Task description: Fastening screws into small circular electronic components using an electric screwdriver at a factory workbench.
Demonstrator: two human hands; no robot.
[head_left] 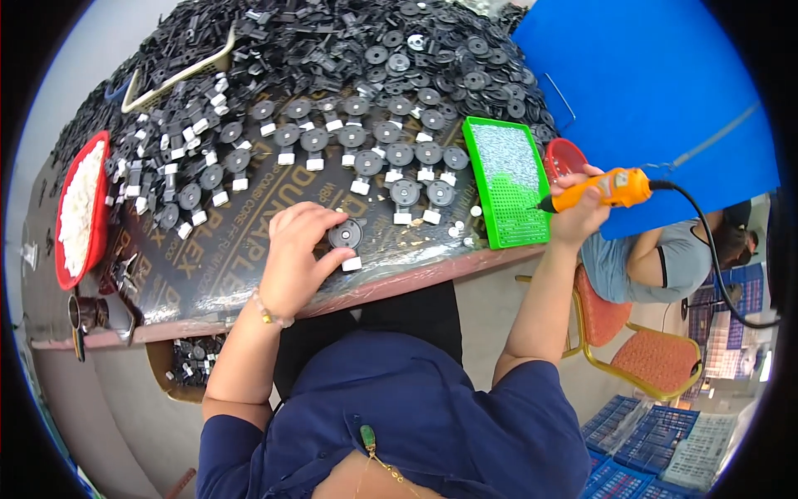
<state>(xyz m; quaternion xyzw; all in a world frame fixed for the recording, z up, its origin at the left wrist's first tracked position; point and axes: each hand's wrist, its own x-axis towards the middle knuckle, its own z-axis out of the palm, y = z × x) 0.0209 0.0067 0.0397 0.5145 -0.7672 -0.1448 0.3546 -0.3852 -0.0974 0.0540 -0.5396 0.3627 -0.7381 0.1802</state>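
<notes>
Near the table's front edge, my left hand (298,248) is closed around a black round plastic part (346,235) with a white block at its lower end. Thumb and fingers grip it from its left side. On the right, my right hand (579,218) holds an orange electric screwdriver (617,188) with a black cable. Its dark tip points left, over the right side of a green tray (483,193); whether it touches anything is too small to tell. Small silvery screws (509,148) fill the tray's far half, while its near half shows a holed grid.
Similar black parts with white blocks (368,164) stand in rows beyond my hands. Behind them rises a heap of loose black pieces (332,41). A red basin (103,212) of white pieces is at left, a red bowl (567,155) beside the tray. Another person (657,262) sits at right.
</notes>
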